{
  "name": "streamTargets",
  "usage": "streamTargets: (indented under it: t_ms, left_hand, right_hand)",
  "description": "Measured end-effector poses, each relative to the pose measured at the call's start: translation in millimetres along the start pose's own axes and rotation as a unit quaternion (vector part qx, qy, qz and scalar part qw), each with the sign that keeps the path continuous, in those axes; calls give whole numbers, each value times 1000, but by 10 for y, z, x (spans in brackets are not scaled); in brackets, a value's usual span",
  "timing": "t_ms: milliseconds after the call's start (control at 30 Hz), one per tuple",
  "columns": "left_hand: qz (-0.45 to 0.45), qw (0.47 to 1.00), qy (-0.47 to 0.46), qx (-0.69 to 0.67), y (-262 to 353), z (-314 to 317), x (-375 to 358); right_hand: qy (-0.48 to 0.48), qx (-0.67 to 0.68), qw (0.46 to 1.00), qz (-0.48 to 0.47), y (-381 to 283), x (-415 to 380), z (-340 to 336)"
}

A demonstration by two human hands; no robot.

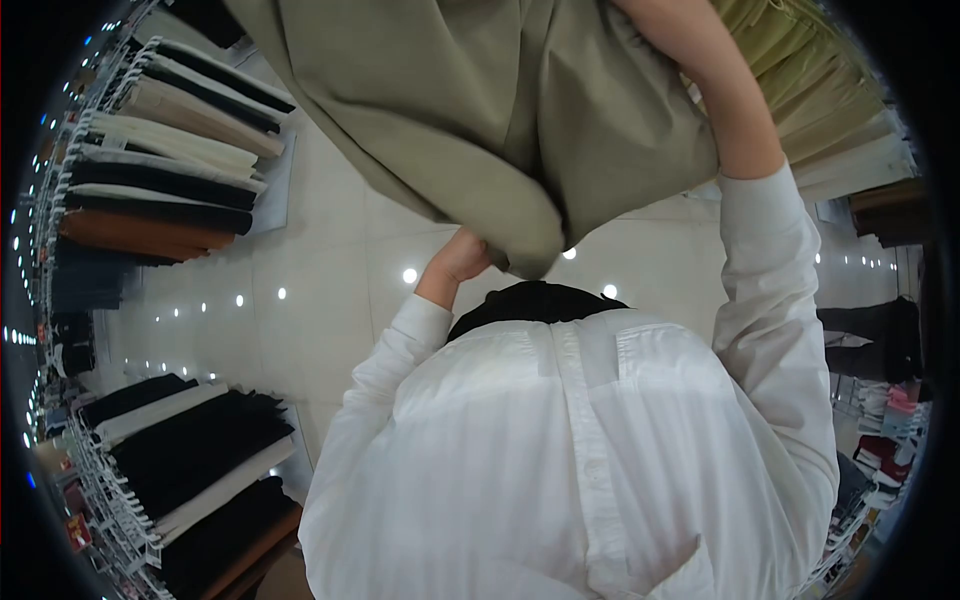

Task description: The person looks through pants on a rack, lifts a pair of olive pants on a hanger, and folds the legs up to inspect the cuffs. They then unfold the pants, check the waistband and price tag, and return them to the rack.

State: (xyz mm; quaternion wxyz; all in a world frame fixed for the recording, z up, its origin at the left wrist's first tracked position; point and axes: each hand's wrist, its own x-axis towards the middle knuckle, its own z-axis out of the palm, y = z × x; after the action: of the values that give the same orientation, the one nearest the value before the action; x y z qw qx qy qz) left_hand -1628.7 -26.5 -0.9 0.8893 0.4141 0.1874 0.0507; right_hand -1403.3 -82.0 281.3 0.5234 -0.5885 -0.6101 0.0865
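A large olive-green garment [430, 110], apparently trousers, hangs in front of me across the top of the head view. A deep fold divides its lower part, and its upper end is cut off by the frame edge. Closed at the garment's lower edge is my left hand [463, 257], its fingertips hidden behind the cloth. My right hand [650, 18] reaches to the top along the garment's right side; its fingers are out of sight, so its grip cannot be made out.
Racks of hanging trousers in black, white, beige and brown stand on the left, upper [160, 190] and lower [190, 450]. Yellow-green garments [800, 80] hang at upper right. Dark clothing [870, 340] and another rack [880, 440] are on the right. Shiny tiled floor [330, 270] lies between.
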Motion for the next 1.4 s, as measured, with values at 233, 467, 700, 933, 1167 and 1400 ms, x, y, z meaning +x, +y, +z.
streamTargets:
  t_ms: [233,467,700,933,1167,1400]
  left_hand:
    - [245,919,-152,-270,429,436,-362]
    - [166,984,-47,-32,587,764,-541]
    - [187,967,111,-133,851,769,-635]
    - [269,933,179,-159,1016,587,-875]
    - [272,922,228,-156,1087,613,-946]
    - [316,924,128,-176,1011,589,-1002]
  right_hand:
    - [40,-201,977,65,350,-134,-135]
    - [32,-301,949,88,302,-276,-121]
    - [35,-259,955,144,705,-318,-216]
    - [55,-203,964,165,1075,-503,-304]
    - [26,-171,975,141,979,-642,-275]
    - [69,-288,955,-3,591,-548,-232]
